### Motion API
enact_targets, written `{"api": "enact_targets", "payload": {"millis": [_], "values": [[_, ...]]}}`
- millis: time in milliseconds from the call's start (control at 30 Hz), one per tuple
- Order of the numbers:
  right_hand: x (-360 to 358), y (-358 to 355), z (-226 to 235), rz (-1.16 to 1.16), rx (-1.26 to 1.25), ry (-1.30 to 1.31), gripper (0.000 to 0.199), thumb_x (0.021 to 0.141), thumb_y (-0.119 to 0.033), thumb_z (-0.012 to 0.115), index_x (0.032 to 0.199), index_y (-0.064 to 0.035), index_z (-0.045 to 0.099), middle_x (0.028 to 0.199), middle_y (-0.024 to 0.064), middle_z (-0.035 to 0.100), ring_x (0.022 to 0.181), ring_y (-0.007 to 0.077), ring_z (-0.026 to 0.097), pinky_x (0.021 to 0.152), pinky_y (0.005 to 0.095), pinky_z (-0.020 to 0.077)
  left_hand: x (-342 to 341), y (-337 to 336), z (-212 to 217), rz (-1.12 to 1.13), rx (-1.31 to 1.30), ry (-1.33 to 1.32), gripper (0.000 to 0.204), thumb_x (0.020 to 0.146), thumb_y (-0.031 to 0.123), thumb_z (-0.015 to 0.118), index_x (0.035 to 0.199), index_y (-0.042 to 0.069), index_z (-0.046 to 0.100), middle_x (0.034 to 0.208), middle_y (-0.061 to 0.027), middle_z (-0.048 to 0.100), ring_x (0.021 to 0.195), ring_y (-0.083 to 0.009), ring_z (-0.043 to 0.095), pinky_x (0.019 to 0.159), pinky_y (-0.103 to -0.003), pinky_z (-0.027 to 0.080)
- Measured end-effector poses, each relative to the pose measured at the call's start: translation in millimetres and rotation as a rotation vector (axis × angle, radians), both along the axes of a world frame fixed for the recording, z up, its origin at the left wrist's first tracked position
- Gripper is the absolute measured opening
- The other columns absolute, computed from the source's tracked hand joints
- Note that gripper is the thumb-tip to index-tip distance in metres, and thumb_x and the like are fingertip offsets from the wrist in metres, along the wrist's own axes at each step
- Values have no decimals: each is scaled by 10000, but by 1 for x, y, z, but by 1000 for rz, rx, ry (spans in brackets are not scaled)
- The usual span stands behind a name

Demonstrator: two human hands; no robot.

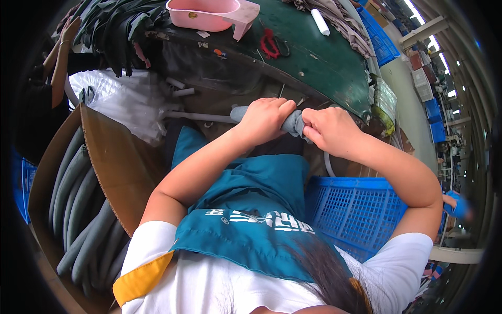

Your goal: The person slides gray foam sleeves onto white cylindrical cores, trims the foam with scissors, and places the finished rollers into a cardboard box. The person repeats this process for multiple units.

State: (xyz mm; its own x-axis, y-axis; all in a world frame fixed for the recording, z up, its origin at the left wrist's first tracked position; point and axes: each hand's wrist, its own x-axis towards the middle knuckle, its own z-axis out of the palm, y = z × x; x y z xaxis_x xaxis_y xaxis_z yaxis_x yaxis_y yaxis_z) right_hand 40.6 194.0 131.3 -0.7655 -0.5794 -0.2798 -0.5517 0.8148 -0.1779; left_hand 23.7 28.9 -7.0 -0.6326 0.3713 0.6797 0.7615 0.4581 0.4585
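Both hands are closed on a grey-blue foam tube (240, 113) in front of my lap. My left hand (265, 120) wraps round its middle, and one end sticks out to the left. At the other end my right hand (330, 130) pinches a bunched, wrinkled grey covering (294, 123), which looks like fabric. What lies inside the tube is hidden. More dark grey foam tubes (76, 183) lie curved in an open cardboard box (117, 162) at my left.
Beyond my hands, a green table (314, 68) holds a pink plastic tub (201, 14), red-handled scissors (270, 44), a white cylinder (320, 22) and dark fabric strips (110, 31). A blue crate (355, 209) stands at my right. Another person's arms (60, 63) show at far left.
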Motion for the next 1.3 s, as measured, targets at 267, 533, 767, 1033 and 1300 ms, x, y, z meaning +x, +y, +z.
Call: {"api": "enact_targets", "payload": {"millis": [267,533,767,1033,1300], "values": [[-6,1,-5,-97,129,-203,268,875,-239,552,780,5,611,731,198,628,727,375,631,663,468,489,1,4,-9,-17,-27,41,325,636,195,748,875,91,554,764,-76,580,744,-294,620,654,-391,498],[-10,18,-28,-305,-345,-670,206,873,-160,569,716,-27,577,570,14,504,512,98,452,475,264,337,-6,5,-20,-100,63,-50,338,635,199,752,909,114,573,800,-72,592,798,-284,615,832,-425,474],[3,19,-25,-670,-731,-738,267,918,-150,563,667,-76,514,487,-66,373,387,18,274,376,208,176,-28,19,-42,6,140,-29,335,632,260,781,908,159,621,943,-16,590,1055,-253,536,1070,-633,238],[23,12,6,-591,-733,-664,296,944,-185,566,672,-82,510,538,-65,405,441,7,317,403,205,214,-36,-14,-65,130,83,-99,369,579,215,790,914,164,643,1040,-12,583,1130,-257,506,1039,-652,246],[-3,-16,20,-203,-721,-405,322,945,-202,551,659,-61,509,588,-52,446,552,20,362,483,225,292,2,-3,12,-159,459,-96,666,636,352,851,1151,68,541,1043,-106,617,992,-276,616,1040,-503,361]]}}
